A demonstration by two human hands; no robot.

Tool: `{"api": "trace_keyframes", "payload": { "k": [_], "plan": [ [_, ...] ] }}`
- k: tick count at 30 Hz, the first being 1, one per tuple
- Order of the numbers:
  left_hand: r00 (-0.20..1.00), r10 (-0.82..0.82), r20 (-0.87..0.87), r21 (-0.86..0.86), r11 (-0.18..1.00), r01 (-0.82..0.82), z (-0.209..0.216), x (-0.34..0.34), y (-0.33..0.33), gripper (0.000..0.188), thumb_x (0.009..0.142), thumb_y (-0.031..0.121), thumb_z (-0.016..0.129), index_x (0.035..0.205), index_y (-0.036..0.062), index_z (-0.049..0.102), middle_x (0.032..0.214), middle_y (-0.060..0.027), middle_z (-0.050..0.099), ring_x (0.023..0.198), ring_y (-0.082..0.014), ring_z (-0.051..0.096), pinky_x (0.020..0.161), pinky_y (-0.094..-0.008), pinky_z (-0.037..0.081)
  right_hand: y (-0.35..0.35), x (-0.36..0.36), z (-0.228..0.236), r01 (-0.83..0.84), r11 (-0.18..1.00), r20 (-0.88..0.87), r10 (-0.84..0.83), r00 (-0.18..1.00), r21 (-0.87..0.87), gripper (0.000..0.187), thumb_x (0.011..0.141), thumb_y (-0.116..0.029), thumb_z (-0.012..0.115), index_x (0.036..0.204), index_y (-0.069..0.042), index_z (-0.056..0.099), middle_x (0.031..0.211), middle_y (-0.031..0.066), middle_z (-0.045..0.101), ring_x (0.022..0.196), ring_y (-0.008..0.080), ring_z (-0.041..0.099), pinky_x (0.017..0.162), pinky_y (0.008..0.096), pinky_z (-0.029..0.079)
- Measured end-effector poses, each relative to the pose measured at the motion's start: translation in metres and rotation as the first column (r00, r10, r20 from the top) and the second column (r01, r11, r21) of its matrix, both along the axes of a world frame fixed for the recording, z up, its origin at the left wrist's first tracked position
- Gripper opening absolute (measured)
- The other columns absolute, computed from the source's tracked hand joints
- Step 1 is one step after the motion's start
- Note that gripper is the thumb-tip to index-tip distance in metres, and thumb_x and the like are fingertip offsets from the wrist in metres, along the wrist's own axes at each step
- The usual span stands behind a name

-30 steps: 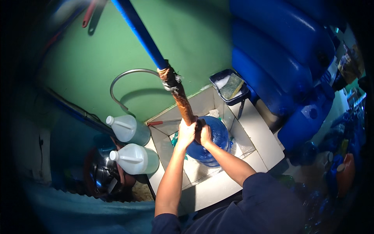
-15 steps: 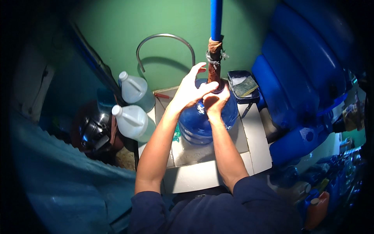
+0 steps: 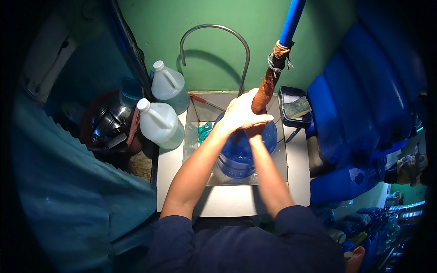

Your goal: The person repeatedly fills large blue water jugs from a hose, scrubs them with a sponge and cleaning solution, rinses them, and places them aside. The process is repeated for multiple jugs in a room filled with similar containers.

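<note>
A large translucent blue water jug [image 3: 236,164] stands in a tiled basin [image 3: 189,145] in front of me. Into its mouth leans a pole [image 3: 266,88], blue above and brown-wrapped below, bound with cord. My left hand [image 3: 241,111] is closed round the brown part, its thumb pointing right across it. Just beneath, my right hand [image 3: 254,131] is at the jug's neck; its fingers are mostly hidden by the left hand and the pole. The pole's lower end is hidden.
Two white jugs with handles [image 3: 161,123] stand on the left ledge. A dark tray with a sponge [image 3: 297,108] sits at the right. A curved metal pipe [image 3: 216,26] rises behind the basin. Big blue containers [image 3: 346,132] are stacked at the right, a teal curtain [image 3: 82,186] hangs left.
My left hand has gone from spread fingers to a grip round the pole. The pole now tilts to the right at its top. My view has shifted slightly.
</note>
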State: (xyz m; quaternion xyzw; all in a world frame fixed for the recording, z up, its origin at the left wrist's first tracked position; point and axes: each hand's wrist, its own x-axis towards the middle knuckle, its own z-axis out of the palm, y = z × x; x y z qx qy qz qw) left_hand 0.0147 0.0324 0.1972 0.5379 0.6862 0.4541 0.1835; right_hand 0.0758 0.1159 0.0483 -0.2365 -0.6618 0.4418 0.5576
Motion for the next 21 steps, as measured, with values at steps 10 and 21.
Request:
{"api": "trace_keyframes", "payload": {
  "k": [10, 21],
  "plan": [
    [0.953, 0.302, -0.011, -0.039, 0.953, -0.302, -0.102, 0.025, 0.023, 0.034, 0.084, 0.032, 0.062, 0.105, 0.0051, 0.064, 0.099, -0.0204, 0.068, 0.094, -0.0414, 0.065, 0.083, -0.0478, 0.05, -0.011, 0.015, -0.066, -0.089, 0.945, 0.066, 0.115, 0.991, -0.314, 0.022, 0.095, -0.024, 0.055, 0.099, -0.003, 0.061, 0.092, 0.0083, 0.068, 0.084, 0.0196, 0.066, 0.076, 0.0364, 0.051],
    [0.908, 0.418, 0.015, 0.035, 0.907, -0.419, -0.148, 0.036, 0.013, 0.031, 0.086, 0.024, 0.06, 0.112, 0.0077, 0.056, 0.1, -0.0198, 0.066, 0.092, -0.0435, 0.064, 0.079, -0.0496, 0.05, 0.006, 0.02, -0.096, -0.172, 0.916, 0.205, 0.258, 0.944, -0.362, 0.015, 0.092, -0.018, 0.06, 0.094, -0.003, 0.061, 0.09, 0.0039, 0.068, 0.083, 0.013, 0.062, 0.073, 0.0327, 0.051]
  ]
}}
